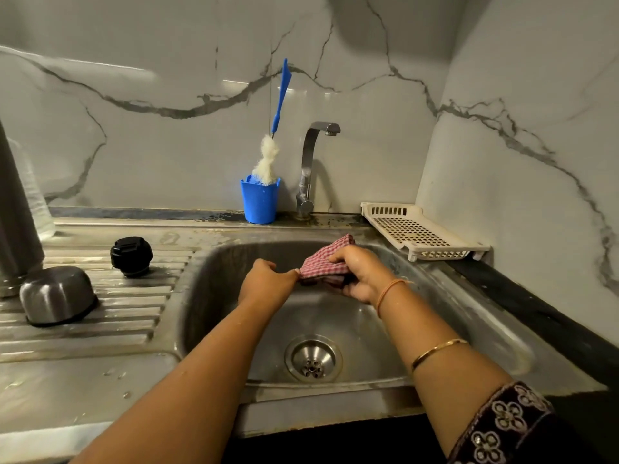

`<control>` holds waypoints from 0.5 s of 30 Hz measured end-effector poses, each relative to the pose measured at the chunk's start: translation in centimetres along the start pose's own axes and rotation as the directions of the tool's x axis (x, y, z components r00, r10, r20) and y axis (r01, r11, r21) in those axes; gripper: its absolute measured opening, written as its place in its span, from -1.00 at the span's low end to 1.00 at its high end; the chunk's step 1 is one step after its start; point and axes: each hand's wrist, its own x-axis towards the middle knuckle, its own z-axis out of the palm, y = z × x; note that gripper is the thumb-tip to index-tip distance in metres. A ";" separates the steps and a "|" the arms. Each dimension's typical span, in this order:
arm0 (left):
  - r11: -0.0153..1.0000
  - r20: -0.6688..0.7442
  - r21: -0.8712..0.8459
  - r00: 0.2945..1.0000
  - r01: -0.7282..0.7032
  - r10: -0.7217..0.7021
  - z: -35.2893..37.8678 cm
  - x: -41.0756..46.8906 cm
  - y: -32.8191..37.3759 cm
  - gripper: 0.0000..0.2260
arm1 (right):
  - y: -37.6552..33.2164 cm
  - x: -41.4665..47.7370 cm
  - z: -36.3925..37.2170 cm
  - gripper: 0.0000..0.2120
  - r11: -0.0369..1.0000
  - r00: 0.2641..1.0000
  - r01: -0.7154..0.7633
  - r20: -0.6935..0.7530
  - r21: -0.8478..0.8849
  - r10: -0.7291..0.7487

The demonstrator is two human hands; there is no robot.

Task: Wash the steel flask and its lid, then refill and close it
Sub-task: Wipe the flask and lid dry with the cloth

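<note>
Steel flask, a tall brushed-metal cylinder (15, 209), stands upright at the far left edge of the frame and is cut off by it. Its foot is on the ribbed steel draining board (117, 309) of the bench, and its long axis runs vertical. Just right of its base I see the domed steel cup lid (58, 294) resting mouth-down. Further right, apart from it, is the round black screw stopper (131, 256).

Both hands are over the steel sink basin (435, 313) at frame centre, well apart from all three. The right hand (360, 274) has its fingers curled round a red-and-white checked cloth (326, 261). The left hand (268, 283) pinches the cloth's left edge between fingertips and thumb.

From the hands, the flask lies to the left and slightly up-frame. I judge the left hand the nearer one for reaching it across the basin rim, once it lets go of the cloth. I see no water running from the curved steel tap (310, 162) at the back.
</note>
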 end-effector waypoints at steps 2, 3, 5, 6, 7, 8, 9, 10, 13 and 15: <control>0.998 0.007 0.054 1.000 -0.028 0.028 0.1 0.0 -0.1 -0.54 | -1.2 0.6 -1.2 -0.86 0.998 1.000 -0.001 0.028 0.055 -0.001; 0.997 0.013 0.070 0.999 -0.032 0.031 0.1 0.1 -0.3 -0.58 | -1.9 1.0 -2.1 -0.86 0.996 1.000 0.013 0.025 0.094 -0.016; 0.996 0.020 0.089 1.000 -0.024 0.023 0.2 0.1 -0.3 -0.63 | -3.5 1.9 -4.2 -0.85 0.985 0.997 0.073 0.006 0.157 -0.075; 0.995 0.020 0.098 0.999 -0.028 0.026 0.2 0.1 -0.3 -0.65 | -4.4 2.3 -5.4 -0.84 0.981 0.994 0.107 -0.017 0.164 -0.106; 0.994 0.021 0.108 0.999 -0.030 0.028 0.2 0.2 -0.3 -0.66 | -5.2 3.0 -6.5 -0.83 0.979 0.991 0.131 -0.046 0.158 -0.125; 0.993 0.023 0.115 0.999 -0.035 0.032 0.3 0.2 -0.3 -0.67 | -6.0 3.5 -7.5 -0.80 0.979 0.986 0.152 -0.084 0.135 -0.142; 0.991 0.023 0.127 0.999 -0.039 0.037 0.4 0.2 -0.3 -0.69 | -6.7 4.1 -8.5 -0.78 0.980 0.978 0.175 -0.133 0.089 -0.163; 0.990 0.023 0.135 0.999 -0.044 0.042 0.5 0.3 -0.3 -0.70 | -7.4 4.5 -9.4 -0.77 0.980 0.964 0.200 -0.184 0.021 -0.192; 0.987 0.024 0.152 0.999 -0.045 0.042 0.7 0.3 -0.3 -0.72 | -9.2 5.9 -11.7 -0.76 0.935 0.888 0.265 -0.318 -0.236 -0.332; 0.986 0.026 0.160 0.999 -0.045 0.042 0.8 0.3 -0.3 -0.73 | -9.8 6.7 -13.0 -0.74 0.925 0.868 0.264 -0.350 -0.275 -0.351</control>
